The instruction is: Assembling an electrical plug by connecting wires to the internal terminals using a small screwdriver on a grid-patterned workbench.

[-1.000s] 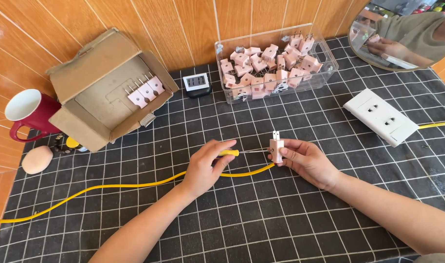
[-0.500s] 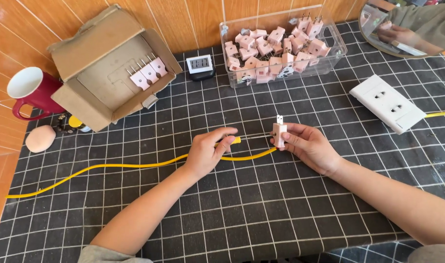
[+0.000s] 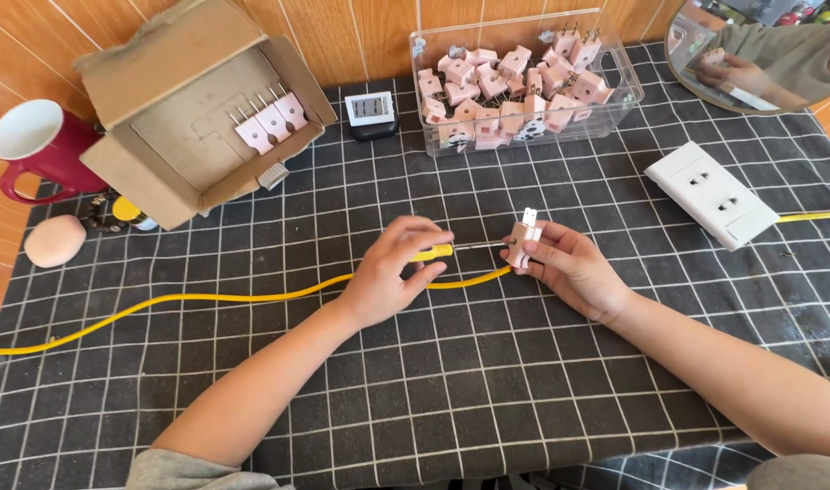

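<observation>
- Compared with a second ago, both hands sit in nearly the same spot on the black grid cloth [image 3: 524, 399]; the change looks to be mostly the camera tipping down, while the left hand's fingers have closed more tightly over the tool.
- The left hand [image 3: 392, 277] grips a yellow-handled screwdriver [image 3: 437, 253], its thin shaft pointing right toward the plug.
- The right hand [image 3: 574, 270] pinches a pink two-pin plug [image 3: 525, 243] upright between thumb and fingers, prongs up.
- The screwdriver tip seems to meet the plug's left side; contact is too small to confirm.
- The yellow cable [image 3: 206, 298] trails left from under the plug, passing beneath the left hand.
- Far right lies a white socket strip [image 3: 710, 192]; far centre, a clear tub of pink plugs [image 3: 515, 82].
</observation>
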